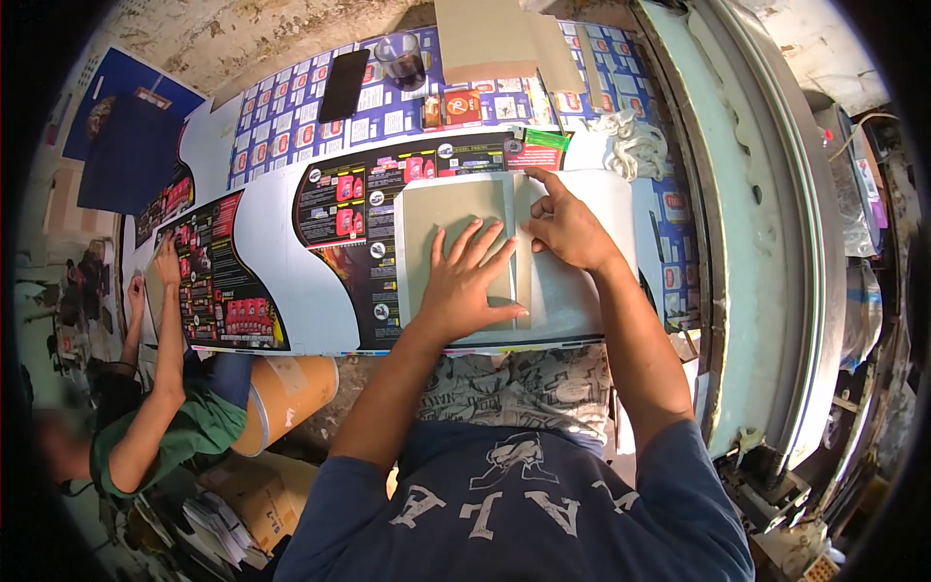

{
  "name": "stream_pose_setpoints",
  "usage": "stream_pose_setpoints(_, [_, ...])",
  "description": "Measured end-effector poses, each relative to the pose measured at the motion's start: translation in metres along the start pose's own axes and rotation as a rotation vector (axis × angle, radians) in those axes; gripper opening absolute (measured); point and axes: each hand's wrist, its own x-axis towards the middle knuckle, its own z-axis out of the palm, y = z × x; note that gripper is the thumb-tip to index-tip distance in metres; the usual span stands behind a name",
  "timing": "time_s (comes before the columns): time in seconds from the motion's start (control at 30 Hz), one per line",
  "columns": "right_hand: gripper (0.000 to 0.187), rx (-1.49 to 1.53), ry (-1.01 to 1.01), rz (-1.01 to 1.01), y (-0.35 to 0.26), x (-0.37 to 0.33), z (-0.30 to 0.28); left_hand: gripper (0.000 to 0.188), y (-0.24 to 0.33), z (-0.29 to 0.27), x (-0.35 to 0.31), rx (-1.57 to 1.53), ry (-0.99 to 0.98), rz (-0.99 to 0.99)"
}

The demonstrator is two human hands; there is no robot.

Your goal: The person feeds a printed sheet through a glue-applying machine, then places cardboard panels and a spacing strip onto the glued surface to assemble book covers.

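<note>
My left hand [464, 281] lies flat with its fingers spread on a grey-brown cardboard panel [419, 218]. To its right stands a narrow cardboard strip [524, 276], with a thin pale gap between the two. My right hand [567, 225] is at the upper part of this strip, its index finger reaching to the top end. The thumb presses on the strip and the other fingers are curled. Under both pieces lies a pale sheet [582, 306], which extends to the right and rests on black printed sheets [339, 276].
Along the table's back are a black phone [344, 85], a glass of dark drink [401, 63], a red packet [460, 108], cardboard sheets [485, 39], a green wrapper [545, 138] and white cloth [630, 145]. A co-worker in green [194, 427] works at left beside a brown drum [291, 398].
</note>
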Motion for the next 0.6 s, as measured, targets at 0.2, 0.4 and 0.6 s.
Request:
stream_pose_setpoints(0.2, [0.054,-0.577,0.115,-0.203,0.005,0.016,-0.002,0.096,0.002,-0.002,0.002,0.001,-0.011,-0.010])
stream_pose_setpoints(0.4, [0.050,-0.673,0.076,-0.145,0.004,0.019,0.004,0.095,-0.001,0.000,0.000,-0.003,-0.016,-0.004])
stream_pose_setpoints(0.6, [0.049,-0.711,0.071,-0.075,-0.002,0.019,0.005,0.095,-0.002,0.001,0.000,-0.004,-0.025,-0.001])
